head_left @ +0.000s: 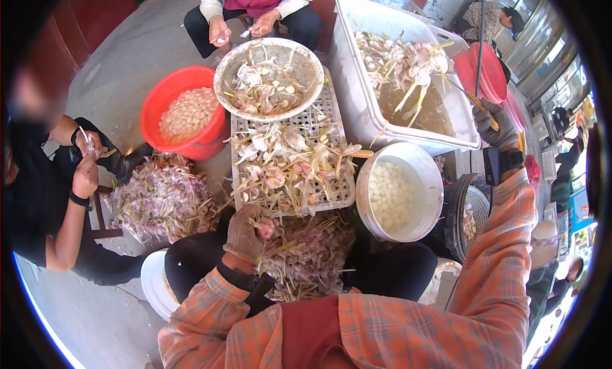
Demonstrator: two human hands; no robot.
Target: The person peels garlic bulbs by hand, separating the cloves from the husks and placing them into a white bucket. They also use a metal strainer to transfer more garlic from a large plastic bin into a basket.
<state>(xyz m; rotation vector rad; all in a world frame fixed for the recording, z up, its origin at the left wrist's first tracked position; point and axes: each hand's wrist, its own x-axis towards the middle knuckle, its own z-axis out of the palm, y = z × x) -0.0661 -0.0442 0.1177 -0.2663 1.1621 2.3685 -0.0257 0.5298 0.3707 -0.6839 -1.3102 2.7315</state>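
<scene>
My left hand [243,235], in a knitted work glove, is closed around a pinkish garlic bulb [264,227] just below the near edge of the crate. To the right, my gloved right hand [496,125] grips a wooden-handled tool [482,109] over the corner of a white tub. The tool's thin shaft points toward the garlic stalks [417,66] heaped in that tub; its tip is hard to make out. Between my hands, loose garlic bulbs and cloves [290,162] cover an upturned white plastic crate [347,194]. A pile of garlic skins [306,254] lies between my knees.
A white bucket [433,197] holds peeled cloves in liquid; a red basin [150,117] holds more. A round sieve [223,108] rests on the crate's far end. The white tub [395,136] contains murky water. Two people sit close by, their hands on garlic. Skins [166,194] lie left.
</scene>
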